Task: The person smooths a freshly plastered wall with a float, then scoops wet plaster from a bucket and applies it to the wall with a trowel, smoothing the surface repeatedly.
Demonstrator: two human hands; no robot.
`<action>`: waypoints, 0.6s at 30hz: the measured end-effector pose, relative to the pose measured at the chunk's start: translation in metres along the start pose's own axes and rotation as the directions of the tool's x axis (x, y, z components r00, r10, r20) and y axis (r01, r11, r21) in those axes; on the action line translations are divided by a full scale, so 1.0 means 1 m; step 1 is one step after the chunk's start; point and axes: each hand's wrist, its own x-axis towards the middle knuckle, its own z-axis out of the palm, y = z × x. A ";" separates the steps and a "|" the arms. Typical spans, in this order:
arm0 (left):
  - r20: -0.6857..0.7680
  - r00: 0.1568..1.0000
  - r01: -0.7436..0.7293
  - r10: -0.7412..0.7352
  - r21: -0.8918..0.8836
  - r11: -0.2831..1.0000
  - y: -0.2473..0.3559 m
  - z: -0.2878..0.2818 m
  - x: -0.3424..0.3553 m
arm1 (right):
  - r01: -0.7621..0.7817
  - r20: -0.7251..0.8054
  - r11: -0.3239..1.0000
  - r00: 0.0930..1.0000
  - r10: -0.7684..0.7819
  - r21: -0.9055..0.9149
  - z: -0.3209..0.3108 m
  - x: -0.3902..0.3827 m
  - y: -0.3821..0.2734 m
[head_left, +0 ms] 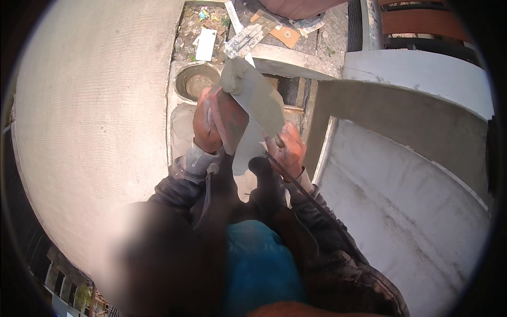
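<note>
My left hand (pixel 206 127) is closed around a reddish-brown flat plastering float (pixel 232 119), tilted up with its pinkish edge toward me. Just to the right, my right hand (pixel 288 147) is wrapped round the handle of a trowel, whose broad grey blade (pixel 261 100) is coated with wet mortar. A thick lump of mortar (pixel 234 75) sits at the blade's far left corner, close to the top of the float. The two tools overlap in the view, and I cannot tell whether they touch. The handles are mostly hidden by my fingers.
Beyond my left hand stands a round bucket (pixel 197 80) with grey residue inside. A mortar-smeared board (pixel 251 38), a white panel (pixel 206 44) and cardboard (pixel 285 35) lie among rubble. A pale wall surface (pixel 100 95) runs along the left, a grey plastered one (pixel 401 190) along the right.
</note>
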 end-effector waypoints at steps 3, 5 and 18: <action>0.074 0.991 0.132 -0.109 -0.560 0.818 0.045 0.040 0.026 | -0.014 -0.153 0.999 0.988 0.006 -0.046 -0.075 0.005 -0.035; -0.007 1.000 -0.006 0.003 -0.421 0.907 0.082 0.063 0.051 | -0.002 -0.245 0.995 0.969 -0.022 -0.100 -0.130 -0.018 -0.043; 0.281 0.878 -0.294 0.387 -0.322 0.900 0.206 0.205 0.027 | -0.097 -0.461 0.931 0.883 -0.082 -0.351 -0.238 -0.131 -0.068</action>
